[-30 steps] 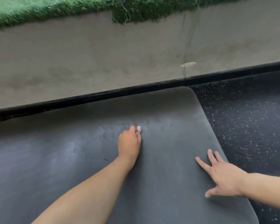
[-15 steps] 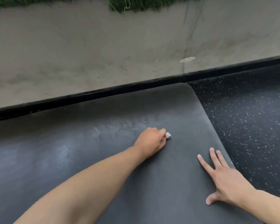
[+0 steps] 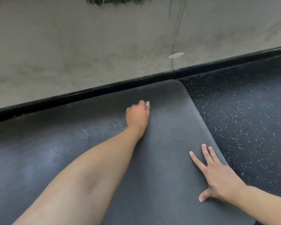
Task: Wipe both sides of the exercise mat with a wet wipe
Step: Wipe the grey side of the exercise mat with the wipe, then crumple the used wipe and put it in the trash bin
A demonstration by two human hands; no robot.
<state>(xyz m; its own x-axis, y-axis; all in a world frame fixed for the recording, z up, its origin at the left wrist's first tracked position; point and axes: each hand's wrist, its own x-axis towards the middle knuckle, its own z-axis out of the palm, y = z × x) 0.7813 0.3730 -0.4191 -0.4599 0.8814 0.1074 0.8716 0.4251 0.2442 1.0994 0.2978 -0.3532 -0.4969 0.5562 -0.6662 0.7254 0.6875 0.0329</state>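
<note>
the exercise mat lies flat on a dark speckled floor, its far long edge just beside a black strip at the foot of a pale, scuffed wall; its rounded far corner sits near the top right. the left hand reaches across toward that corner, its grip curled closed on a small white wad, the wet wipe, pressed against the mat. the right hand lies spread and flat near the mat's short edge, its grip open and holding nothing, apparently pinning the mat. the mat looks soft, thin and flexible, with a faintly textured skin that shows damp smears to the left of the wiping hand; it should feel light and floppy, likely grippy when dry and a little slick where wet. to turn it for the other side, the free short edge or the rounded corner by the right hand seems the best place to take hold. a scrap of green turf shows at the top.
</note>
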